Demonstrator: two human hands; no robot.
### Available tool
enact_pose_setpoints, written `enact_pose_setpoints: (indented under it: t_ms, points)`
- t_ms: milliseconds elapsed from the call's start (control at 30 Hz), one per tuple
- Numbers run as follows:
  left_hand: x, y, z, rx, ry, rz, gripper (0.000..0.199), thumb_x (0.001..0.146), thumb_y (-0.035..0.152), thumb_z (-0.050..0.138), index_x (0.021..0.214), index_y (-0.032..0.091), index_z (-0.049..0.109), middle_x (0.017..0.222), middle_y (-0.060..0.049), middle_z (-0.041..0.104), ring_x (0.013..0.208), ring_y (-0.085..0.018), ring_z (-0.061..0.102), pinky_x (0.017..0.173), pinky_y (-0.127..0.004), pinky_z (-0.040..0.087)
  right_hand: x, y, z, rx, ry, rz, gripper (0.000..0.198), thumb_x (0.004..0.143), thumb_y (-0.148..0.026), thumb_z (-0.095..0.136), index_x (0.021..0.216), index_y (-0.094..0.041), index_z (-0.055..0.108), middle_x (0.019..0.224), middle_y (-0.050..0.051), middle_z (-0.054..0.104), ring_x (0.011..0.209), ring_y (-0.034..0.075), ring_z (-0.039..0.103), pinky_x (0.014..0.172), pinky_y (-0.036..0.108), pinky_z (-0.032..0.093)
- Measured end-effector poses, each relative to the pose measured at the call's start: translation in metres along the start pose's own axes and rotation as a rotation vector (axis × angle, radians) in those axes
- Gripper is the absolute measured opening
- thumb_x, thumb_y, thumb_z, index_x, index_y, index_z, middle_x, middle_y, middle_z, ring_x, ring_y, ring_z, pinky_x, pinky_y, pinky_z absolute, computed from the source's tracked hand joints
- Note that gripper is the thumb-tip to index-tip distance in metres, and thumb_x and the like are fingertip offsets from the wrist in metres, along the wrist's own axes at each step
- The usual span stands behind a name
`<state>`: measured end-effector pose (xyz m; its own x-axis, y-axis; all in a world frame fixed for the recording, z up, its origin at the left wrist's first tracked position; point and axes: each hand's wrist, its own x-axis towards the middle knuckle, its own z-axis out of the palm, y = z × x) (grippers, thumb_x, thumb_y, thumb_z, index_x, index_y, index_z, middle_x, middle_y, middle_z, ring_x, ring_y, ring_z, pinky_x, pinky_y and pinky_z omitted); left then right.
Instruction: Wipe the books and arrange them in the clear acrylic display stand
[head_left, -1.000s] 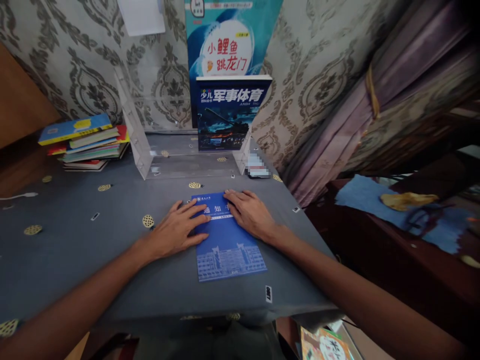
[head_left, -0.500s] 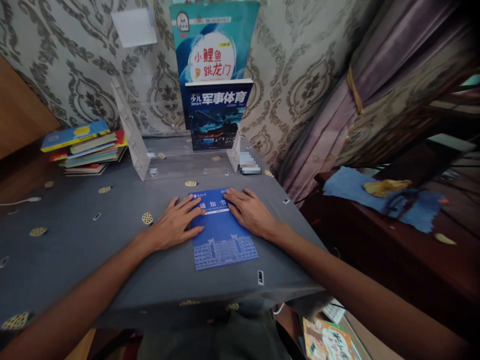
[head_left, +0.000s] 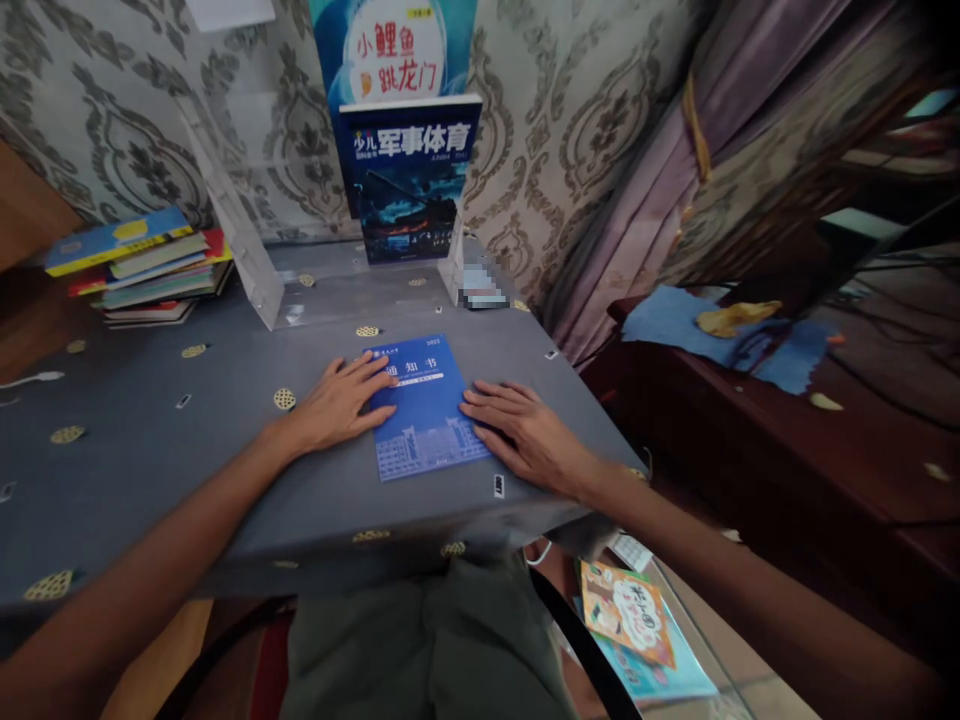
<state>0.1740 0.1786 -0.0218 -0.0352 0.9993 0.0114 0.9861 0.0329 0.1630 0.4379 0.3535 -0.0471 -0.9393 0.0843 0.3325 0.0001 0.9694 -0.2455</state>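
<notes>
A blue booklet [head_left: 427, 410] with white Chinese lettering and a pale building print lies flat, front cover up, on the grey patterned tablecloth [head_left: 315, 520]. My left hand [head_left: 341, 402] rests open over its left edge, fingertips on the upper left of the cover. At the lower right edge lies my right hand [head_left: 525, 432], palm down with fingers stretched out, their tips touching the booklet's side. Neither hand is wrapped round anything.
Behind the booklet, a clear plastic stand [head_left: 247, 265] holds a dark book [head_left: 409, 185] before a teal book [head_left: 397, 50]. Stacked books [head_left: 150, 270] sit at the left. A blue cloth [head_left: 675, 335] lies on dark furniture at the right; more books [head_left: 630, 615] are below.
My right hand has slid from the booklet's upper right down to its lower right edge. The left hand stays on the cover. The whole view has tilted downward.
</notes>
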Motion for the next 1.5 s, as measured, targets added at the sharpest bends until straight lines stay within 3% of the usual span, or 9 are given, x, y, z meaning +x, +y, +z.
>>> enact_pose_setpoints:
  t_ms: [267,433,533,633,967,1167,1333,1500]
  points:
    - [-0.006,0.004,0.0,0.045,0.028,-0.009,0.048,0.104,0.051,0.039,0.141,0.024,0.053,0.16,-0.011,0.041,0.151,-0.032,0.031,0.117,-0.064,0.028,-0.045,-0.02,0.001,0.017,0.113,-0.094,0.033,0.102,-0.022,0.046,0.13,-0.02,0.065,0.134,0.009,0.068,0.136,0.027,0.054,0.109,0.055,0.047]
    - [-0.016,0.05,0.009,0.026,0.039,0.13,0.041,0.107,0.036,0.036,0.141,0.026,0.055,0.156,-0.012,0.047,0.146,-0.028,0.041,0.118,-0.061,0.028,-0.044,-0.021,0.004,0.017,0.126,-0.07,0.032,0.102,-0.022,0.048,0.128,-0.023,0.066,0.133,0.007,0.069,0.135,0.026,0.056,0.109,0.054,0.047]
    - [-0.018,0.085,0.016,-0.011,0.018,0.262,0.041,0.108,0.036,0.035,0.143,0.026,0.054,0.157,-0.011,0.045,0.149,-0.028,0.036,0.119,-0.062,0.026,-0.044,-0.02,0.004,0.028,0.124,-0.06,0.03,0.101,-0.023,0.051,0.125,-0.023,0.069,0.132,0.008,0.069,0.134,0.026,0.056,0.108,0.053,0.047]
    - [-0.021,0.1,0.018,-0.022,0.008,0.297,0.041,0.109,0.034,0.032,0.143,0.023,0.052,0.156,-0.01,0.047,0.149,-0.025,0.036,0.121,-0.059,0.022,-0.044,-0.021,0.003,0.035,0.112,-0.043,0.029,0.101,-0.024,0.052,0.124,-0.024,0.07,0.133,0.008,0.069,0.134,0.026,0.056,0.109,0.052,0.046]
    - [-0.087,0.053,0.009,0.012,0.14,0.258,0.037,0.108,0.031,0.037,0.136,0.023,0.061,0.142,-0.006,0.061,0.136,-0.025,0.054,0.117,-0.055,0.036,-0.041,-0.025,-0.001,0.07,0.104,-0.006,0.033,0.1,-0.024,0.05,0.127,-0.028,0.069,0.13,0.005,0.07,0.131,0.027,0.058,0.105,0.054,0.049]
    - [-0.091,0.047,0.007,-0.06,0.212,0.256,0.033,0.105,0.03,0.044,0.129,0.022,0.067,0.136,-0.007,0.066,0.131,-0.024,0.058,0.113,-0.049,0.045,-0.024,-0.033,-0.009,0.023,0.086,-0.091,0.027,0.1,-0.026,0.052,0.115,-0.024,0.074,0.116,0.007,0.076,0.118,0.027,0.065,0.105,0.054,0.048]
    - [-0.084,0.049,0.008,-0.088,0.257,0.279,0.03,0.103,0.025,0.047,0.12,0.019,0.071,0.129,-0.009,0.07,0.126,-0.023,0.063,0.11,-0.046,0.048,0.017,-0.045,0.002,0.065,-0.127,-0.242,0.038,0.105,-0.026,0.041,0.135,-0.018,0.063,0.138,0.009,0.065,0.134,0.023,0.055,0.117,0.052,0.039]
    - [-0.081,0.052,0.004,-0.11,0.27,0.27,0.028,0.101,0.022,0.049,0.115,0.019,0.072,0.124,-0.01,0.072,0.117,-0.023,0.068,0.107,-0.046,0.051,0.084,-0.039,0.023,0.091,-0.251,-0.262,0.038,0.107,-0.024,0.038,0.139,-0.019,0.059,0.146,0.008,0.058,0.141,0.019,0.048,0.122,0.049,0.031]
